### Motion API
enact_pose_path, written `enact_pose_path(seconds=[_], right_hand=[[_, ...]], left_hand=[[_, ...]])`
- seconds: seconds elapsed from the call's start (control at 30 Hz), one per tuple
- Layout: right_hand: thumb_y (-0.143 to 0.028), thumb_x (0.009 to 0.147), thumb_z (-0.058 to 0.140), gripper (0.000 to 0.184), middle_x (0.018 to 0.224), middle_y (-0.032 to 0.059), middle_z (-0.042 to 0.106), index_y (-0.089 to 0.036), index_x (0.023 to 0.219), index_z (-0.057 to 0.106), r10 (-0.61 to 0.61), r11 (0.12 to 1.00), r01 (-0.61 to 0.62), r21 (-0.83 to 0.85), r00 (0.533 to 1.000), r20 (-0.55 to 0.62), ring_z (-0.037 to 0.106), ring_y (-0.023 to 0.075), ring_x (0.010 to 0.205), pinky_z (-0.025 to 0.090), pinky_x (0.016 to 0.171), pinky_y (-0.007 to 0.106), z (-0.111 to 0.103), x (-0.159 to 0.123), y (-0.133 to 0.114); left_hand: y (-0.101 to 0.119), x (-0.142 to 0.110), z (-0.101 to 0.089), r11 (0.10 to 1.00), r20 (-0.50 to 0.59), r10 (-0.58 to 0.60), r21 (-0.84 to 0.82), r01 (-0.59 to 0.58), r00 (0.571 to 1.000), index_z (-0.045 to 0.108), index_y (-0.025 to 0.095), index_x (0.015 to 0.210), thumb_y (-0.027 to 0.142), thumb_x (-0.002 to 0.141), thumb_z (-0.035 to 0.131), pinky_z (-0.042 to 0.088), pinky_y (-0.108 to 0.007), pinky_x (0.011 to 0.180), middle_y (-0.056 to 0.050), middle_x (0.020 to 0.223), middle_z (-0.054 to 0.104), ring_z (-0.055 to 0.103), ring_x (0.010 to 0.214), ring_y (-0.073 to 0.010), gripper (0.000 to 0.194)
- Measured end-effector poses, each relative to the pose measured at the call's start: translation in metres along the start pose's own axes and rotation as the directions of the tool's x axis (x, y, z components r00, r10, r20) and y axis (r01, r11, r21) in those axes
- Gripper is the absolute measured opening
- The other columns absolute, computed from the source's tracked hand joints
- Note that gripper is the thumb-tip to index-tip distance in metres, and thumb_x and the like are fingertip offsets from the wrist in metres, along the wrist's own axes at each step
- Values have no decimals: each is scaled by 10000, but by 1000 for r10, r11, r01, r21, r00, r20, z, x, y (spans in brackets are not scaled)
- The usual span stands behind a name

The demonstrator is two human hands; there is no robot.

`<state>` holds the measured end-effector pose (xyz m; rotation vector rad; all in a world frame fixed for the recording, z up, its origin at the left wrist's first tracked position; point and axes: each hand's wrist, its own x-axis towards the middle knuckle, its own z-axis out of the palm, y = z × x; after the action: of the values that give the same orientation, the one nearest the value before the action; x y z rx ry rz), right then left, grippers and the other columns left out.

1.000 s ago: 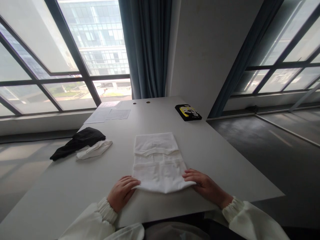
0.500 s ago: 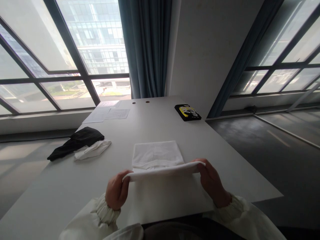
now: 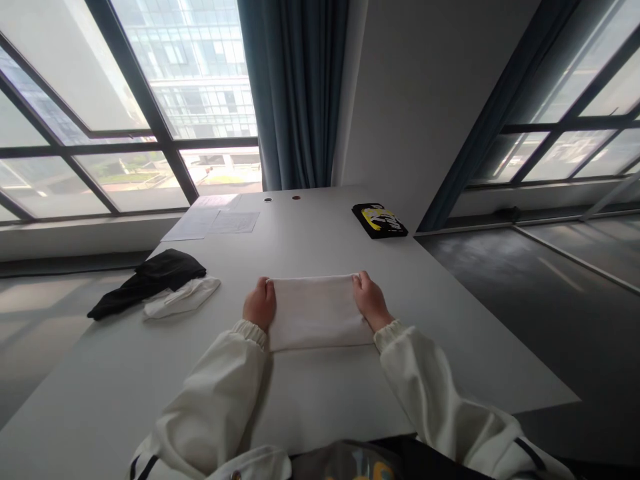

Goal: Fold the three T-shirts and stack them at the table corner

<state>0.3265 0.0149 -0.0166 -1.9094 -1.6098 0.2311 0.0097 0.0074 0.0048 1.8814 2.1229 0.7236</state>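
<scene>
A white cloth [image 3: 318,312] lies folded into a compact rectangle on the white table [image 3: 320,400], in front of me. My left hand [image 3: 259,304] pinches its far left corner and my right hand [image 3: 369,299] pinches its far right corner, both pressing the folded edge down onto the layer beneath. Both arms reach forward in white sleeves with gathered cuffs.
A black garment [image 3: 150,278] and a crumpled white one [image 3: 183,298] lie at the table's left. Paper sheets [image 3: 213,220] sit at the far left, a black and yellow pouch [image 3: 380,221] at the far right. Windows and a curtain stand behind; the floor drops off to the right.
Both hands lifted the cloth's near edge and carried it away from me, folding it over onto the far half. The cloth is now half as long.
</scene>
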Motion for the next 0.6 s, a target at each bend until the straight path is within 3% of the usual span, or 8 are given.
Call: enact_pose_path(seconds=[0.1,0.2,0.37,0.5,0.6], right_hand=[[-320,1070,469,275,874,95,731,-194,945,679,11,989,0,-147,997,72,623,216,781,317,688,301,11,8,7],[-319,1077,477,289,924,107,732,-187,926,685,-12,980,27,-196,997,74,622,211,813,324,697,302,16,11,15],[-344,1060,523,251,1039,101,697,-198,927,679,-32,975,40,-219,999,40,610,204,856,344,694,295,19,10,22],[-349,1054,532,229,1031,85,681,-211,932,668,-45,977,52,-205,998,39,600,199,840,346,674,293,19,9,22],[-340,1049,527,219,1028,81,683,-216,927,659,-68,982,72,-172,997,28,605,201,845,363,679,292,19,10,23]], left_hand=[[-4,11,12,997,94,-24,80,17,995,631,249,1193,402,1097,340,470,-326,776,-104,1012,787,741,962,-282,342],[-6,18,18,993,105,-22,116,10,994,635,254,1203,431,1091,352,472,-330,777,-106,1028,791,742,970,-283,352],[-7,22,18,983,121,-56,180,34,991,646,255,1176,477,1052,421,475,-345,768,-109,1022,794,744,963,-298,340],[-9,25,15,971,132,-117,223,85,984,657,253,1082,482,1016,461,478,-354,756,-106,1007,790,739,947,-305,309],[-13,26,14,966,137,-100,249,63,985,659,251,1020,450,1019,438,477,-358,747,-109,978,782,733,930,-303,298]])
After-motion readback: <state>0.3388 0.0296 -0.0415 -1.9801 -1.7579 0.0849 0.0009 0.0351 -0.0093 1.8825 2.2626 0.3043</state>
